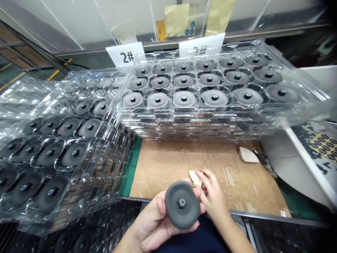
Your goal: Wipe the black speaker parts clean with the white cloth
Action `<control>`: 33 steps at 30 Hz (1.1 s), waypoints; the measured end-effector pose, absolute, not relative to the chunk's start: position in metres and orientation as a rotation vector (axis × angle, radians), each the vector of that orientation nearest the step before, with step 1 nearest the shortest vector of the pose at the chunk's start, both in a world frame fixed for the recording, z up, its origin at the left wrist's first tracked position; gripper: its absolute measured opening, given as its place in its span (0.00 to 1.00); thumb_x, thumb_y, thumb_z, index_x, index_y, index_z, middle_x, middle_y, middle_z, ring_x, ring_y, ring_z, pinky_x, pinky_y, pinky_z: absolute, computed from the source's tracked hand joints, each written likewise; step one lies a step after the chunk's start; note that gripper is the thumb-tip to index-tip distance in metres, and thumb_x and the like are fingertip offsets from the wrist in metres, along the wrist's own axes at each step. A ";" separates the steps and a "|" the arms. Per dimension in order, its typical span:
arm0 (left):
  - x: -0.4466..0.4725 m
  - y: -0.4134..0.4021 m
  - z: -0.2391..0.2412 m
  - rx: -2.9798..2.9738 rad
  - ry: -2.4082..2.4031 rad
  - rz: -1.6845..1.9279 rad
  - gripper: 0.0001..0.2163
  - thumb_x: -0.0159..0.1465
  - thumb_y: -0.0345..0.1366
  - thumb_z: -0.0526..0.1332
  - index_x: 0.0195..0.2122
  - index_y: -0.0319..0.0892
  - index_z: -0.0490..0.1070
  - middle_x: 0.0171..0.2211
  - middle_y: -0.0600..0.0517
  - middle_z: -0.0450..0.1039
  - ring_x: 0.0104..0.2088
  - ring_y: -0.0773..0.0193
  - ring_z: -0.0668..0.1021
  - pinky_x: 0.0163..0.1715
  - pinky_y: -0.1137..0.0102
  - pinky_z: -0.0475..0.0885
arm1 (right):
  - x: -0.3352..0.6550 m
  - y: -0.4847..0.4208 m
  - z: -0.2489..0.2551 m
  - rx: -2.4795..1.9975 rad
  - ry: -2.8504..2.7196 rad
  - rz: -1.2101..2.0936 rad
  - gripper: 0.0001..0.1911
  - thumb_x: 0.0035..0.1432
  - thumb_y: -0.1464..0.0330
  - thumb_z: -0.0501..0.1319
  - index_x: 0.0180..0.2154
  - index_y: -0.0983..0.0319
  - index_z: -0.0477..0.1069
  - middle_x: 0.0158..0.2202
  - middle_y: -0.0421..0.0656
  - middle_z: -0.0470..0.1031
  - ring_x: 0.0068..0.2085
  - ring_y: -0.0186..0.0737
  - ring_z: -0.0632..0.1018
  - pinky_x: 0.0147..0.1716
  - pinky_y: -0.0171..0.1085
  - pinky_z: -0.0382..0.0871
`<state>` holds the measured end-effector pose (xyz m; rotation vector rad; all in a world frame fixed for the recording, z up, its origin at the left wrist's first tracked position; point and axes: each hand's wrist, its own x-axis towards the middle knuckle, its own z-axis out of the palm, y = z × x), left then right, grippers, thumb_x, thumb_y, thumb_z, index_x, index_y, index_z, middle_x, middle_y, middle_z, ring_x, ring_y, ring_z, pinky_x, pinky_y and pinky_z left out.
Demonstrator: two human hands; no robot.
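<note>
Left hand (154, 230) has fingers clamped round the dark grey, rounded-square dished part with central knob (184, 216), knob side toward camera, over the near edge of the brown cardboard sheet (168, 161). Right hand (215, 197), just beside, fingers pinched on a small, flat, off-white cloth-like piece (195, 178); contact with part, can't tell. Step looks like wiping or checking; next move likely calls for steady left grip, light right-hand touch.
</note>
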<state>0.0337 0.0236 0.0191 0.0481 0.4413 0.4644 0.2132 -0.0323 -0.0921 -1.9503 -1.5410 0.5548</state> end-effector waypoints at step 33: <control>0.042 0.021 0.001 -0.047 0.655 0.720 0.14 0.59 0.36 0.58 0.45 0.36 0.71 0.48 0.43 0.73 0.53 0.53 0.70 0.55 0.63 0.62 | 0.220 -0.008 -0.037 -1.754 -1.603 0.656 0.13 0.60 0.66 0.53 0.44 0.58 0.70 0.36 0.43 0.76 0.32 0.39 0.75 0.31 0.37 0.71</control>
